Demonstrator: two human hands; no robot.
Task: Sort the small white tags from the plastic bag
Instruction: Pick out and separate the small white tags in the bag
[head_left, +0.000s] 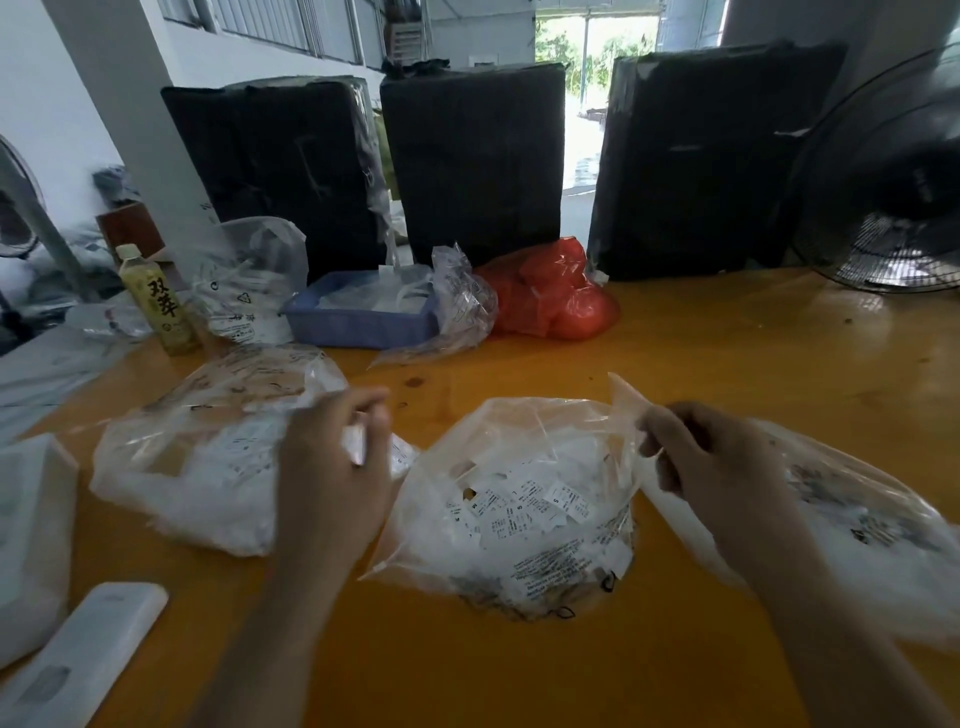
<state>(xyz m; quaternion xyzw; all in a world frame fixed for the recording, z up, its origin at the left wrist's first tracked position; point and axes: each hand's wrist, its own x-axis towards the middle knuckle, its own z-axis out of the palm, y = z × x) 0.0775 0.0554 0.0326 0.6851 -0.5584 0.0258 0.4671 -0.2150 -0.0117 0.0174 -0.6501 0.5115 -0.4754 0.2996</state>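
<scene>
**Hands at an open bag of tags**

On an orange tabletop (675, 332), the right hand (711, 467) pinches the rim of a clear plastic bag (519, 561), likely holding its mouth open. Small white tags (524, 506) lie heaped inside. The left hand (337, 467), fingers curled, pinches a few tags above a second bag (197, 467).

Orange-yellow table (727, 364), glossy top. On it, near edge: three clear plastic bags of small white tags, left (208, 467), centre (519, 519), right (857, 545). White remote (88, 654) at front left. Further back: green-tea bottle (156, 306), clear bag of white ties (249, 280), blue tray (358, 317), red bag (550, 291). Three black-wrapped boxes (472, 161) stand along the far edge; fan (883, 176) at right.
</scene>
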